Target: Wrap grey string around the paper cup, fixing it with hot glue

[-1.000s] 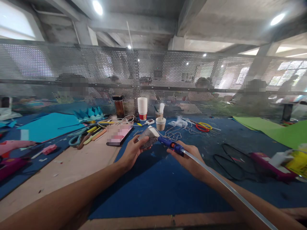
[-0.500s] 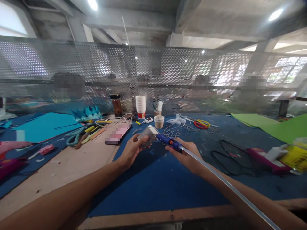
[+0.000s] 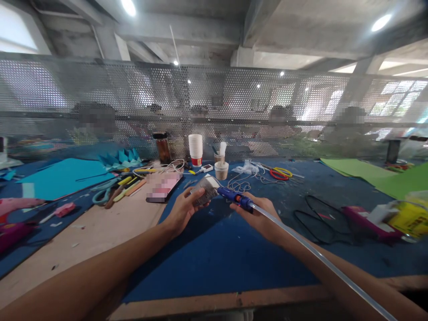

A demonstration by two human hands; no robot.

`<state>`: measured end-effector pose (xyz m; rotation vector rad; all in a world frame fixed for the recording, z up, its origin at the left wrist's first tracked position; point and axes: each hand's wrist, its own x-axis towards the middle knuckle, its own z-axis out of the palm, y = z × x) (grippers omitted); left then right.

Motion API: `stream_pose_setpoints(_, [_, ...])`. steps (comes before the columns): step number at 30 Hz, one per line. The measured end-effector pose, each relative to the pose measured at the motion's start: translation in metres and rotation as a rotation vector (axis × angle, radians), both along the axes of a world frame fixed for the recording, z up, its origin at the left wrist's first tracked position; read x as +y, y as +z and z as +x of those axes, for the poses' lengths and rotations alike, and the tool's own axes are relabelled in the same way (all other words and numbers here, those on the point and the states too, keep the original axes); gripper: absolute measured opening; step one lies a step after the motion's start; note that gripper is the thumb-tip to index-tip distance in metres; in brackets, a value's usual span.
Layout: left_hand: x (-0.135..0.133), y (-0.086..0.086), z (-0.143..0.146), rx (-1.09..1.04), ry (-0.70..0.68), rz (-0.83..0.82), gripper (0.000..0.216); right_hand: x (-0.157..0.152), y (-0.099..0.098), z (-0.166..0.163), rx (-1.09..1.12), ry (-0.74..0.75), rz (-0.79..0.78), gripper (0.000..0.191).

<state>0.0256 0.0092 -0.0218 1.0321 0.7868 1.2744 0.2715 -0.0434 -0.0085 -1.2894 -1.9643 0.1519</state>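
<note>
My left hand (image 3: 182,209) is closed around a small grey and white paper piece (image 3: 206,191), held just above the blue table cover (image 3: 217,254). My right hand (image 3: 259,217) grips a blue glue gun (image 3: 234,197) whose tip touches the right side of that piece. A long clear glue stick (image 3: 317,258) runs back from the gun over my right forearm towards the lower right corner.
Behind the hands stand a stack of paper cups (image 3: 195,149), a brown jar (image 3: 162,147) and small tubs (image 3: 221,169). Scissors (image 3: 280,173), string, teal paper (image 3: 63,177), green paper (image 3: 377,174), a black cable (image 3: 317,218) and a perforated metal screen (image 3: 214,111) with people behind it surround the spot.
Both hands with the paper piece and glue gun have stayed almost still; the view shifted slightly, so they sit a little higher in the picture.
</note>
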Motion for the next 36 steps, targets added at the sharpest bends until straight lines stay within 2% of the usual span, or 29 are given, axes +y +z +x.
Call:
stream_pose_setpoints(29, [0.0031,-0.0019,-0.0017,-0.043,-0.034,-0.024,0.033,0.0017,-0.0035,0.0014,0.010,0.009,0.007,0.033])
stream_pose_setpoints(36, [0.0029,-0.0021,-0.0019,-0.029,-0.039,-0.018,0.036,0.0011,-0.0022,0.0003,0.016,0.012,0.017,0.031])
